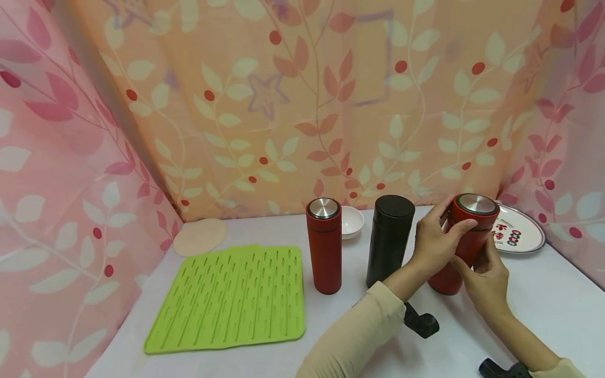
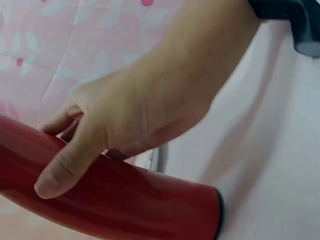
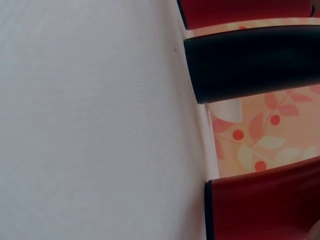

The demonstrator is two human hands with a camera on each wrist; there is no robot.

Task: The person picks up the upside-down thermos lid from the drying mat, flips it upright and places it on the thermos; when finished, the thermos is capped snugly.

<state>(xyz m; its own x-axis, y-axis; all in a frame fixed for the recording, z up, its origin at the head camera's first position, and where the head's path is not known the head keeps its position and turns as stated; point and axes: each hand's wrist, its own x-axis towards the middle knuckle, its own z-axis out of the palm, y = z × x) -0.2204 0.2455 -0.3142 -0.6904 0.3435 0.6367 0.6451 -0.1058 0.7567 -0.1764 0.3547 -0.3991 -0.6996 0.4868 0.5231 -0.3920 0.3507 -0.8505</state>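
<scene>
Both hands hold a tilted red flask (image 1: 465, 241) at the table's (image 1: 557, 304) right side, its base on the surface. The left hand (image 1: 437, 241) curls around the upper body; the right hand (image 1: 487, 281) wraps the lower body from behind. Just beside it — an upright black flask (image 1: 389, 239), then another red flask (image 1: 324, 244); a green mat (image 1: 231, 299) lies well apart.

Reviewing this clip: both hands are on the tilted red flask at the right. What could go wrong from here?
1. The tilted red cylindrical flask with the steel-topped lid leans on its base edge, held by the left hand and right hand; a loosened grip could let it slip or tip.
2. The matte black cylindrical flask stands close beside the left hand and might get knocked over.
3. The round printed plate lies just behind and could be struck.
</scene>
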